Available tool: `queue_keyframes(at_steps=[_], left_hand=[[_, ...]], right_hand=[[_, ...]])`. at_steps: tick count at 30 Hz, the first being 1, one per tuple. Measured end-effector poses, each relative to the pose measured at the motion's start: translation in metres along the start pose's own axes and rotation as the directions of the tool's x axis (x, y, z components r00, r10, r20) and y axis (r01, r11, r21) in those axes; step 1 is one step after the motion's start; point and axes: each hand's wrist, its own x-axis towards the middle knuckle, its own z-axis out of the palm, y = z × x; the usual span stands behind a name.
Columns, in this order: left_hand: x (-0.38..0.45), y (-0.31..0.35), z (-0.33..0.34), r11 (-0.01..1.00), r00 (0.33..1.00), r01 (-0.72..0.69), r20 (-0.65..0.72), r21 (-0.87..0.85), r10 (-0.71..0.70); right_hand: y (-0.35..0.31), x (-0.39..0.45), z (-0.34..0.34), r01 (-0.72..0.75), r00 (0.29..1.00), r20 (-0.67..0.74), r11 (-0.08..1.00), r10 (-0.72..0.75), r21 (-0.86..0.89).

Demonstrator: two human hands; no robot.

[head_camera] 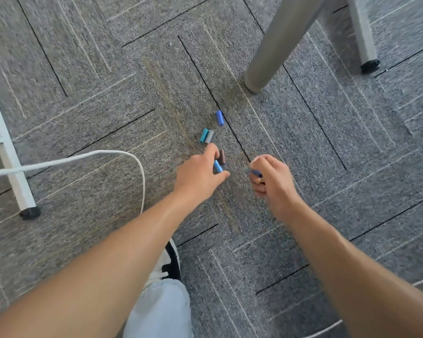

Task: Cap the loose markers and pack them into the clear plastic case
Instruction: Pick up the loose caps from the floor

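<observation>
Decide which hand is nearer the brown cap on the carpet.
Left. The left hand reaches right beside the brown cap, pinching a blue cap. The right hand sits farther off, on the cap's right, holding a marker.

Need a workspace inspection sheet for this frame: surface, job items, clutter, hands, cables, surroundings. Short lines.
Surface: grey carpet tiles, floor level.
Job's things: loose caps on the carpet: blue cap farthest, teal cap and grey cap side by side, brown cap nearest the hands. No clear case in view.
Clutter: nothing seen.
Hands: left hand pinches a light blue cap; right hand is curled round a dark blue marker, mostly hidden.
Cables: white cable loops across the carpet at left.
Surroundings: grey table leg, white frame legs with black feet, the person's shoe.
</observation>
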Motion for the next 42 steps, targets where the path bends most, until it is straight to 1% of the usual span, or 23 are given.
queue_keyframes(at_steps=[2,4,6,8,10,12,16,17,18,19,20,21,23,25,27,29,30,32,37,42], left_hand=[[0.002,-0.003,0.001,1.000,1.000,-0.001,0.025,-0.016,0.002],[0.000,-0.008,0.000,0.993,0.999,0.022,0.047,-0.117,-0.017],[-0.005,-0.013,0.000,0.975,0.999,0.045,0.023,-0.218,-0.041],[-0.010,-0.016,0.000,0.939,0.994,0.097,-0.016,-0.331,-0.108],[-0.012,-0.019,-0.001,0.873,0.976,0.178,-0.033,-0.454,-0.216],[-0.011,-0.020,-0.003,0.783,0.954,0.241,-0.011,-0.574,-0.301],[-0.005,-0.020,-0.009,0.542,0.919,0.314,0.105,-0.780,-0.381],[-0.003,-0.020,-0.010,0.503,0.910,0.325,0.120,-0.801,-0.397],[-0.001,-0.022,-0.009,0.487,0.904,0.330,0.121,-0.809,-0.410],[0.001,-0.023,-0.010,0.492,0.903,0.329,0.115,-0.806,-0.415],[0.002,-0.025,-0.009,0.518,0.905,0.326,0.103,-0.791,-0.412],[0.003,-0.027,-0.010,0.555,0.912,0.316,0.085,-0.769,-0.402],[0.004,-0.029,-0.011,0.637,0.925,0.294,0.045,-0.713,-0.377],[0.004,-0.028,-0.014,0.720,0.942,0.251,-0.007,-0.647,-0.334],[0.005,-0.027,-0.016,0.814,0.959,0.198,-0.065,-0.546,-0.277],[0.008,-0.026,-0.019,0.895,0.968,0.154,-0.120,-0.419,-0.222],[0.009,-0.026,-0.019,0.925,0.971,0.132,-0.140,-0.357,-0.193],[0.013,-0.026,-0.019,0.959,0.977,0.092,-0.162,-0.268,-0.139],[0.026,-0.029,-0.021,0.982,0.983,0.042,-0.168,-0.183,-0.073],[0.037,-0.029,-0.026,0.997,0.995,-0.023,-0.096,-0.073,0.015]], right_hand=[[-0.003,0.000,0.004,0.008,0.998,0.066,1.000,-0.006,-0.029],[-0.004,0.000,0.008,0.015,0.994,0.109,0.998,-0.007,-0.068],[-0.003,0.000,0.012,0.055,0.989,0.140,0.991,-0.038,-0.121],[-0.002,0.000,0.014,0.114,0.983,0.164,0.974,-0.082,-0.196],[-0.002,0.000,0.017,0.165,0.977,0.174,0.953,-0.123,-0.255],[-0.004,0.000,0.020,0.185,0.973,0.181,0.948,-0.141,-0.257],[-0.008,0.005,0.024,0.142,0.977,0.186,0.963,-0.100,-0.230],[-0.009,0.006,0.025,0.130,0.979,0.184,0.962,-0.087,-0.240],[-0.010,0.007,0.027,0.128,0.981,0.177,0.960,-0.084,-0.251],[-0.011,0.008,0.029,0.134,0.982,0.163,0.955,-0.093,-0.264],[-0.013,0.008,0.032,0.145,0.984,0.141,0.947,-0.108,-0.285],[-0.014,0.009,0.034,0.157,0.985,0.113,0.934,-0.127,-0.320],[-0.015,0.013,0.036,0.177,0.984,0.055,0.878,-0.170,-0.444],[-0.012,0.020,0.035,0.181,0.975,0.007,0.778,-0.222,-0.602],[-0.010,0.025,0.035,0.187,0.957,-0.006,0.634,-0.289,-0.750],[-0.010,0.028,0.038,0.206,0.933,0.016,0.498,-0.359,-0.843],[-0.010,0.029,0.041,0.209,0.926,0.025,0.458,-0.376,-0.864],[-0.012,0.033,0.047,0.195,0.927,0.023,0.429,-0.375,-0.882],[-0.015,0.041,0.054,0.160,0.939,0.017,0.392,-0.344,-0.906],[-0.022,0.042,0.050,0.156,0.931,0.009,0.378,-0.364,-0.913]])
